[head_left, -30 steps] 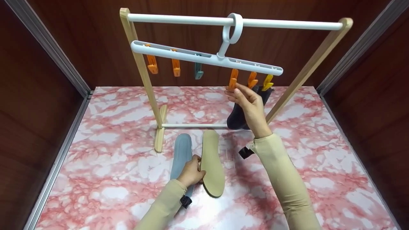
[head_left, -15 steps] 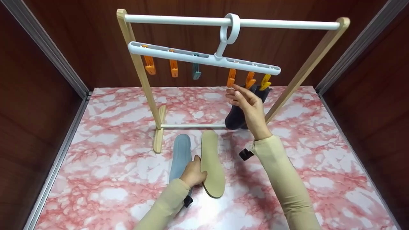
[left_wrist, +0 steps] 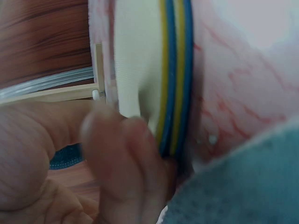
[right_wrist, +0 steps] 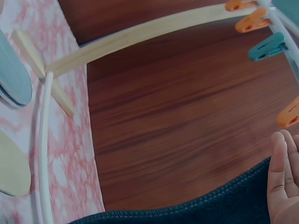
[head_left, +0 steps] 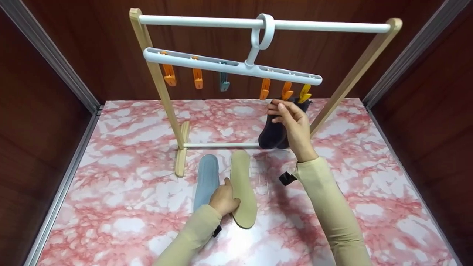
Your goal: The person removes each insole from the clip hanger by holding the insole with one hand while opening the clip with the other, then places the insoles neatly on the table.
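Note:
A stacked pair of cream insoles (head_left: 242,188) lies on the marbled table, with yellow and blue layers showing along the edge (left_wrist: 175,70). My left hand (head_left: 223,199) grips the stack's left side, thumb over the top face. To its left lies a blue-grey insole (head_left: 207,177), partly hidden by my sleeve. Dark socks (head_left: 271,133) hang from an orange clip (head_left: 287,91) and a yellow clip (head_left: 305,94). My right hand (head_left: 295,122) is raised in front of them, fingers loosely bent around nothing. Just above its fingertips hangs another orange clip (right_wrist: 289,114), holding nothing.
A wooden rack with a white top rail (head_left: 207,22) carries a tilted white hanger (head_left: 236,68). Two orange clips (head_left: 198,78) and a teal clip (head_left: 224,83) hang on its left half. A white lower bar (head_left: 221,145) runs behind the insoles. Dark wood panels enclose the table.
My right hand has let go of the inner orange clip and dropped slightly below it to the right. My left thumb has slid a little further onto the cream insoles.

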Available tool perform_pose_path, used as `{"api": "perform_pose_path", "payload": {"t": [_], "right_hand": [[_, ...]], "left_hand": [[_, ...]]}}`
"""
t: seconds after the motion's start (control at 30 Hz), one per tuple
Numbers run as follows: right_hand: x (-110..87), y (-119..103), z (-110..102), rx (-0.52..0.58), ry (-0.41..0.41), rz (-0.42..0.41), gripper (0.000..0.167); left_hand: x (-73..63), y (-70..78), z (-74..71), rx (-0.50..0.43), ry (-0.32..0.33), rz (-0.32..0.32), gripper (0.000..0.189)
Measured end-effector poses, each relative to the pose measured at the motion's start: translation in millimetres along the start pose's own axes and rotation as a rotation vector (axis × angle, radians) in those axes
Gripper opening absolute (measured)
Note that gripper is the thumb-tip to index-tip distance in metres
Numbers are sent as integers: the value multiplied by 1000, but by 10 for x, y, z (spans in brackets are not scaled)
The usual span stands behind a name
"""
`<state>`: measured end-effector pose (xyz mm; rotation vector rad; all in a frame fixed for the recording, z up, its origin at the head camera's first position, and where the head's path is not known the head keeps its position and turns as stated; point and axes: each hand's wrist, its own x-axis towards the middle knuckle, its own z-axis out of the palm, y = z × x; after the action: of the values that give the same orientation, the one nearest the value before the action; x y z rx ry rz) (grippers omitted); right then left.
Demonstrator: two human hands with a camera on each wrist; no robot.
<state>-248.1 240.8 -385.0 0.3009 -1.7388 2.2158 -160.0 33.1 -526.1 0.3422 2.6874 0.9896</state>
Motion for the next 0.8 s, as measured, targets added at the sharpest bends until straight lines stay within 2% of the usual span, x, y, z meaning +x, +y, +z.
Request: {"api": "perform_pose_path", "payload": {"t": [0.17, 0.3, 0.6, 0.8], "right_hand": [[-3, -29, -32, 7, 28, -19, 21], [-1, -45, -54, 24, 49, -34, 18], [-14, -75, -81, 25, 59, -40, 17], [8, -110, -124, 35, 65, -76, 17]], "left_hand": [[22, 37, -23, 39, -23, -26, 79], [55, 87, -54, 59, -11, -23, 78], [202, 166, -127, 69, 24, 21, 74], [335, 245, -221, 67, 73, 59, 57]]}}
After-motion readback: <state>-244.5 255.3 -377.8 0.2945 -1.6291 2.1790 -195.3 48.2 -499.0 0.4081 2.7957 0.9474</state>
